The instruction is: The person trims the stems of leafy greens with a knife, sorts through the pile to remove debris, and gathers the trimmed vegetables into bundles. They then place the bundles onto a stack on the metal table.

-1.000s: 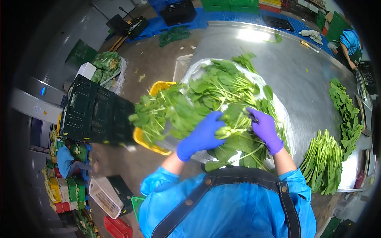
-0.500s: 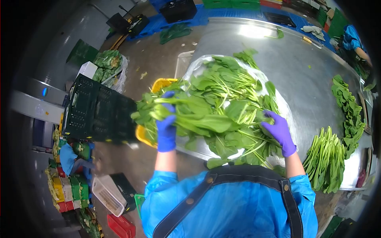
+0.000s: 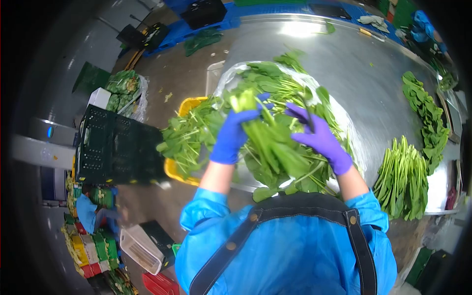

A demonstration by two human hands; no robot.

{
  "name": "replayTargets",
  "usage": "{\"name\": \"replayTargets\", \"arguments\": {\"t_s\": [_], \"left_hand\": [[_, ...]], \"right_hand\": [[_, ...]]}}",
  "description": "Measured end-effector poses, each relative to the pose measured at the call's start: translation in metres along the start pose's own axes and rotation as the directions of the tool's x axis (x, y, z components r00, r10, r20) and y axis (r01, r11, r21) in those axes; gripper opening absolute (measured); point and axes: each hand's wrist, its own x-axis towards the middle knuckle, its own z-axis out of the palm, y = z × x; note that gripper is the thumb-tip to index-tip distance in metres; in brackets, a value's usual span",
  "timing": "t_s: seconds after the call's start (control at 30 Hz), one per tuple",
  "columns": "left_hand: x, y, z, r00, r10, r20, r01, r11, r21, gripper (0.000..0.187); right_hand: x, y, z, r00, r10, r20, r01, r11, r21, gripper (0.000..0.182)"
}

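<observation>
Head view: metal table [image 3: 378, 98] bore heaped leafy greens [image 3: 265, 76]; over these, a blurred leafy bunch [image 3: 275, 142] was gripped near the stalk ends by your left hand [image 3: 232, 135]; your right hand [image 3: 322, 140] was just beside, fingers parted.

Yellow-handled knife [image 3: 372, 35] noted at far side, pale cloth [image 3: 374, 21] seen just beyond. Black crate [image 3: 204, 13] carried by blue pallet [image 3: 173, 34]; crumpled green sheet [image 3: 202, 42] spread on floor [image 3: 160, 69] nearby. Large dark crate [image 3: 118, 147] seen at left, white box [image 3: 100, 98] and bagged green produce [image 3: 123, 84] just behind. White crate [image 3: 140, 249] and red crate [image 3: 160, 284] grouped lower down. Blue-clad person [image 3: 86, 212] noted beside stacked crates [image 3: 101, 246].
</observation>
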Motion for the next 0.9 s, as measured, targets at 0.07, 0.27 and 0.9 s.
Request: {"name": "replayTargets", "arguments": {"t_s": [0.07, 0.27, 0.9], "left_hand": [[0.020, -0.019, 0.011, 0.984, -0.180, -0.005, 0.180, 0.983, 0.029, 0.055], [0.046, -0.078, 0.057, 0.927, -0.336, -0.167, 0.284, 0.919, -0.272, 0.031], [0.007, -0.151, 0.073, 0.740, -0.641, 0.204, 0.543, 0.748, 0.383, 0.045]], "right_hand": [[0.015, 0.033, 0.015, 0.983, -0.142, 0.113, 0.114, 0.969, 0.221, 0.079], [-0.010, 0.052, 0.009, 0.987, -0.097, -0.132, 0.116, 0.982, 0.148, 0.093], [-0.281, 0.196, -0.235, 0.446, 0.083, -0.891, -0.800, 0.484, -0.355, 0.089]]}}
